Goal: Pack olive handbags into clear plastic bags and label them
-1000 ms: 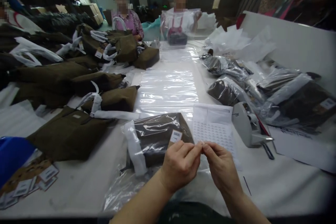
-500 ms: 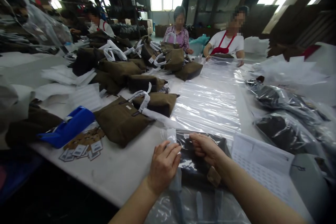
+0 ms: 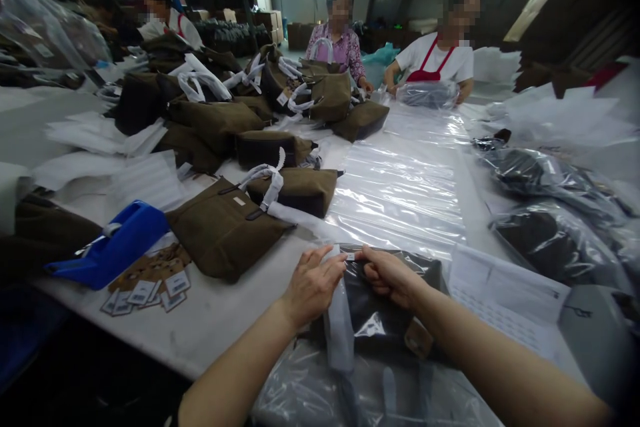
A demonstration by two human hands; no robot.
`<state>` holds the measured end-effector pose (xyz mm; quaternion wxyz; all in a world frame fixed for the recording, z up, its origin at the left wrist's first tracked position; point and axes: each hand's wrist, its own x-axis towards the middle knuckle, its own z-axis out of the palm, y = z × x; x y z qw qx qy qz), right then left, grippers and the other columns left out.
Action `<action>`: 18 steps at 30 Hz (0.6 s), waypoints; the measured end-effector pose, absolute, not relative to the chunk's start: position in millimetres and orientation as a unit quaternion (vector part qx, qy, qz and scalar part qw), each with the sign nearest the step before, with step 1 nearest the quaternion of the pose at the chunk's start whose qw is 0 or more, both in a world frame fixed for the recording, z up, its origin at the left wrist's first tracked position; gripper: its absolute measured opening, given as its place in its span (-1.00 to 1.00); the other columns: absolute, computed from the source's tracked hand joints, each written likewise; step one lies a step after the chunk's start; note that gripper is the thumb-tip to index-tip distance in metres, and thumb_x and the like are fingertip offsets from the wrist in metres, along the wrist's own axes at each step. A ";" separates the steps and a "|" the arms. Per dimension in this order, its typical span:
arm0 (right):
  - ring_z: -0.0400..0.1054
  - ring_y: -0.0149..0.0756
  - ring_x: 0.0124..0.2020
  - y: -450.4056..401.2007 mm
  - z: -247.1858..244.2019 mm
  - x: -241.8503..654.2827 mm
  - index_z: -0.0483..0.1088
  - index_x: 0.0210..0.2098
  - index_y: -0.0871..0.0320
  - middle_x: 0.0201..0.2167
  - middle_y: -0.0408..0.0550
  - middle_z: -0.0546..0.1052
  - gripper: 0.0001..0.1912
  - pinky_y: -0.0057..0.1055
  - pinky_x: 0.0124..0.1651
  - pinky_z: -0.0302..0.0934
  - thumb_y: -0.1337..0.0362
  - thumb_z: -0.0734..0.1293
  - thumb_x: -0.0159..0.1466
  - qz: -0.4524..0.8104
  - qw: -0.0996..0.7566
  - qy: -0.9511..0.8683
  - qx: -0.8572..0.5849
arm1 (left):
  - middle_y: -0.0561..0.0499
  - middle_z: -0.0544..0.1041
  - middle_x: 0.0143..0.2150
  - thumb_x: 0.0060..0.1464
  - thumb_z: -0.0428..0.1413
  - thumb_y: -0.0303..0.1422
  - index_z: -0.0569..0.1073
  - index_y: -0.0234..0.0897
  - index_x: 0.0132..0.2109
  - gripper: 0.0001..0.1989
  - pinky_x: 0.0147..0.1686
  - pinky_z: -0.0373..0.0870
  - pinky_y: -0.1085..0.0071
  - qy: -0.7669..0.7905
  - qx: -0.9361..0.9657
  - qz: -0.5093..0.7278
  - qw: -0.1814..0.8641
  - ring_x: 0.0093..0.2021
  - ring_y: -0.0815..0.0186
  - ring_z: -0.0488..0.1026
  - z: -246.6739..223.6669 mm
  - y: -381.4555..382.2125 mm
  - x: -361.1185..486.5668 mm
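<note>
A dark handbag in a clear plastic bag (image 3: 373, 325) lies on the table in front of me, with a brown tag (image 3: 419, 337) showing through the film. A small white sticker (image 3: 351, 256) is at its far edge, between my fingertips. My left hand (image 3: 316, 281) rests over the left side of the bag, fingers stretched out and the index tip by the sticker. From the right, my right hand (image 3: 391, 276) has its fingers curled and its fingertips pinched at the sticker's right end. A white wrapped strap (image 3: 340, 330) runs beneath the film near my left hand.
To the left are an olive handbag (image 3: 227, 227), a blue tape dispenser (image 3: 113, 243) and barcode tags (image 3: 143, 292). Flat plastic bags (image 3: 400, 180) extend ahead. Printed paper (image 3: 500, 293), a grey device (image 3: 597, 330) and packed bags (image 3: 550, 240) lie right. Co-workers (image 3: 433, 60) stand across.
My view has tilted down slightly. My right fingertips have drawn back a little from the sticker, which shows more plainly. Across the table, a co-worker's plastic-wrapped bundle now stands higher.
</note>
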<state>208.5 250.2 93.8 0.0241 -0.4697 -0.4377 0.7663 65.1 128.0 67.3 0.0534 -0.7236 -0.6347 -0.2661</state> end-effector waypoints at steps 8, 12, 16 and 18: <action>0.17 -0.37 -0.64 256.9 100.0 211.2 0.40 -0.12 0.17 -0.65 -0.13 0.37 -0.54 -0.44 -0.55 0.05 -0.01 0.08 0.30 0.441 -0.007 -0.781 -0.443 | 0.02 0.48 0.00 0.22 -0.09 -0.44 0.37 -0.25 -0.08 -0.80 0.16 -0.03 0.16 -0.596 -0.778 -0.197 0.029 0.22 0.19 0.16 63.8 142.5 56.2; 0.32 -0.08 -0.14 245.6 99.8 220.8 0.32 0.06 0.08 -0.16 0.07 0.48 -0.60 -0.19 -0.10 0.19 0.11 0.19 0.27 0.086 0.059 -0.955 -0.276 | 0.02 0.50 -0.03 0.23 -0.11 -0.42 0.37 -0.23 -0.07 -0.80 0.19 -0.04 0.11 -0.595 -0.773 -0.219 -0.002 0.22 0.19 0.17 64.4 146.4 56.9; 0.22 0.08 0.06 236.3 86.4 231.3 0.37 0.03 0.10 0.04 0.12 0.39 -0.58 -0.05 -0.01 0.20 0.15 0.30 0.19 -0.038 0.143 -0.971 -0.187 | -0.05 0.36 0.14 0.20 -0.06 -0.34 0.36 -0.19 0.00 -0.75 0.19 0.01 -0.01 -0.645 -0.702 -0.293 -0.073 0.22 0.10 0.16 67.5 110.3 53.1; 0.25 0.02 0.07 231.3 81.8 227.3 0.31 0.08 0.03 0.07 0.05 0.38 -0.53 -0.11 -0.03 0.27 0.19 0.31 0.17 -0.045 0.203 -0.973 -0.100 | -0.16 0.27 0.20 0.14 0.02 -0.24 0.30 -0.21 0.10 -0.62 0.16 0.09 -0.08 -0.710 -0.581 -0.375 -0.133 0.21 0.01 0.16 67.9 73.7 48.7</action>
